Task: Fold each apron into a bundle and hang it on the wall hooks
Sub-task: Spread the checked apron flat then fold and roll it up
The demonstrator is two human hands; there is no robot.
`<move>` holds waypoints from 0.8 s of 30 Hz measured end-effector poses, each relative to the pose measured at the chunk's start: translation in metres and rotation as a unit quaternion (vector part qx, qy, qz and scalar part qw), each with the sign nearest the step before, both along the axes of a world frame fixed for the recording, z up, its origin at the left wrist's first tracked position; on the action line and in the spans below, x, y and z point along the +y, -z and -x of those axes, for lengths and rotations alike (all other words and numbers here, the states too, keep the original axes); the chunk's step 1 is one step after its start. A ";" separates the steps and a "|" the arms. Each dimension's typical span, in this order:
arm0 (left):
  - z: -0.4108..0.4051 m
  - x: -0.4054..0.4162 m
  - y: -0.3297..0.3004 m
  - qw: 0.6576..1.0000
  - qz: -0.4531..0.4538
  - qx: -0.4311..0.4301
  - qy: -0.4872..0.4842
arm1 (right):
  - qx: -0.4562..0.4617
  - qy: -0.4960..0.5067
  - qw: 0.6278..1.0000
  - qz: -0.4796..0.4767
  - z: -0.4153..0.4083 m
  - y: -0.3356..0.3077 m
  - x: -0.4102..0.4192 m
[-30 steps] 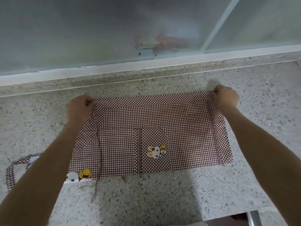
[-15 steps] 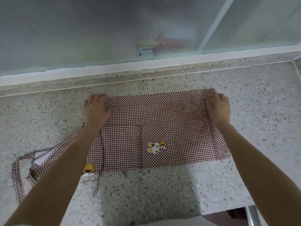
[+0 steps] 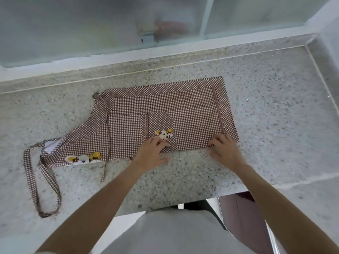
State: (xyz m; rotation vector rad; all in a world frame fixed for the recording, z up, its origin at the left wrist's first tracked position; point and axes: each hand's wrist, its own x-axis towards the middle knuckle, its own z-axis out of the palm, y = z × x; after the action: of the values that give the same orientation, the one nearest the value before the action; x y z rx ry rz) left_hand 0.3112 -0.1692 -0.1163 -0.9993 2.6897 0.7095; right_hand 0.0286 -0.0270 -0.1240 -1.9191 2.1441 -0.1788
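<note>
- The brown-and-white checked apron (image 3: 165,114) lies flat on the speckled stone counter (image 3: 275,125), folded into a wide band that runs from the middle of the counter toward its right edge.
- Its far edge lies parallel to the counter's back edge, near it but not touching.
- The bib end, with a rabbit patch in a yellow hat (image 3: 83,158), spreads unfolded toward the left, and the neck strap (image 3: 34,189) loops down toward the counter's front edge.
- A thin tie (image 3: 106,167) trails from the fold toward the front edge.
- The left hand (image 3: 153,153) rests at the near edge of the folded band, fingers spread and bent onto the cloth just below a second rabbit patch (image 3: 164,134); whether it pinches the cloth cannot be told.
- The right hand (image 3: 224,153) rests at the band's near right corner, fingers splayed on the cloth; it is blurred, so a pinch cannot be told.
- A frosted glass panel (image 3: 91,24) in a white frame stands behind the counter's back edge.
</note>
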 end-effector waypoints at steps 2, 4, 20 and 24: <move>-0.009 0.001 -0.002 0.999 0.012 0.004 -0.039 | 0.011 0.015 1.000 0.004 0.016 -0.002 0.007; -0.020 0.002 -0.008 0.996 0.028 0.000 -0.085 | 0.014 0.001 1.000 0.023 0.033 -0.006 0.013; -0.052 0.050 -0.018 0.978 0.041 -0.050 -0.199 | 0.083 -0.006 0.990 0.114 0.068 -0.016 0.044; -0.060 0.071 -0.016 0.980 0.015 0.013 -0.196 | -0.046 0.074 0.991 0.101 0.081 -0.021 0.060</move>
State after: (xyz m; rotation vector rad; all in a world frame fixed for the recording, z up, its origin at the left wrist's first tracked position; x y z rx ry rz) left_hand 0.3716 -0.0983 -0.1004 -1.5619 2.5542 0.7521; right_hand -0.0528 0.0328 -0.1029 -1.8128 2.2816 -0.5199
